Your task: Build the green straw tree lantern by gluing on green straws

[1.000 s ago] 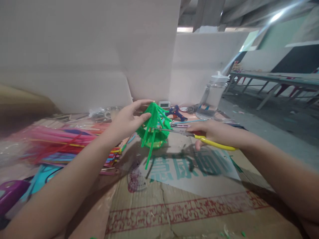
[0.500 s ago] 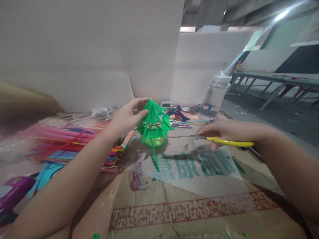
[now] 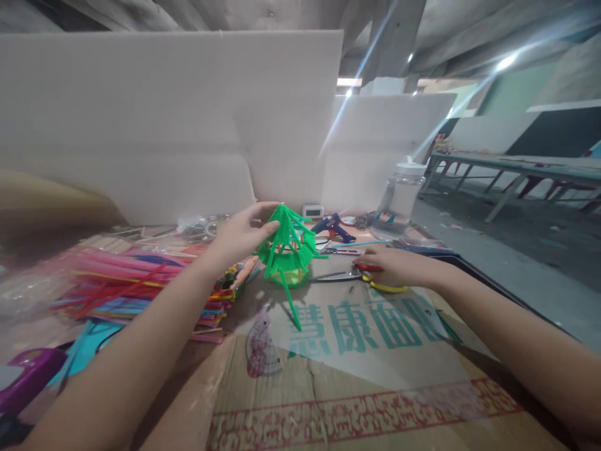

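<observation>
A small pavilion model (image 3: 291, 250) made of green fuzzy sticks stands on the cardboard, its pointed roof above a wider lower roof. One green stick (image 3: 291, 304) slants down from its front onto the cardboard. My left hand (image 3: 241, 235) pinches the upper roof from the left, thumb at the front; its other fingers are partly hidden behind. To the right of the model, my right hand (image 3: 389, 263) is closed over the red and yellow handles of a pair of scissors (image 3: 339, 276). The scissors lie low at the cardboard, blades pointing left toward the model's base.
Bundled coloured fuzzy sticks (image 3: 136, 275) lie at left, near a purple tool (image 3: 35, 376). Behind are a blue glue gun (image 3: 334, 227), a pink cutter (image 3: 345, 252), a small white digital display (image 3: 312, 211) and a water bottle (image 3: 399, 200). A protractor (image 3: 263, 344) rests on the cardboard (image 3: 366, 382).
My right hand has lowered the scissors to the cardboard and moved slightly left. The left hand keeps its pinch on the model. The camera view has tilted up a little.
</observation>
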The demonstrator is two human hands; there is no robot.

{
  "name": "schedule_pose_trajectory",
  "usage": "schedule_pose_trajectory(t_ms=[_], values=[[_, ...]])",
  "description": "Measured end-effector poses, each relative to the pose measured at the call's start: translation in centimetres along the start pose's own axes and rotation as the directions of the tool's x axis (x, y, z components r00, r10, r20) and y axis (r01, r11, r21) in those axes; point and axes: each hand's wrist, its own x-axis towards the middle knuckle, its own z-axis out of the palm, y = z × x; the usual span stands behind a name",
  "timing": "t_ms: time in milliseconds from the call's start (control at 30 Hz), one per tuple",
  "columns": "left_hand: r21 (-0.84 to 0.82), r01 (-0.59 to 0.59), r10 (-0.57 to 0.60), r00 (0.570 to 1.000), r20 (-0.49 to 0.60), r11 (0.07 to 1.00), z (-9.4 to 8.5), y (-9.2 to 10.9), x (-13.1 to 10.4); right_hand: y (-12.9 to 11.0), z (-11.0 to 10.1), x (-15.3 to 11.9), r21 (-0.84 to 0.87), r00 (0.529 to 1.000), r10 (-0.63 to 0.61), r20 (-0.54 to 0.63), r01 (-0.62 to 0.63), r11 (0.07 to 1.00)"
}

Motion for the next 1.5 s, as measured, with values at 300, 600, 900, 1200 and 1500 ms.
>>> schedule_pose_trajectory(t_ms=[300,600,900,1200,1500], values=[[-0.067,0.004,-0.004,1.0,0.003,0.998,0.5,0.1,-0.1,-8.8,0.6,-0.2,0.079,0.997,-0.066,-0.034,0.068,0.995],[-0.067,-0.013,0.013,1.0,-0.007,0.998,0.7,0.3,-0.3,-13.8,4.7,3.4,0.231,0.997,-0.072,0.001,0.07,0.97],[0.036,0.028,-0.027,0.999,-0.034,0.999,0.7,0.7,-0.3,-10.4,0.1,1.2,0.046,0.994,-0.049,0.095,0.045,0.998],[0.212,0.049,-0.041,0.998,-0.04,0.976,1.0,1.4,-0.6,-0.6,-1.2,3.9,0.139,0.879,0.349,-0.325,-0.321,0.937],[0.179,0.018,-0.006,0.998,-0.068,0.984,1.1,1.9,-0.9,2.2,0.6,8.4,0.334,0.891,0.38,-0.249,-0.29,0.897]])
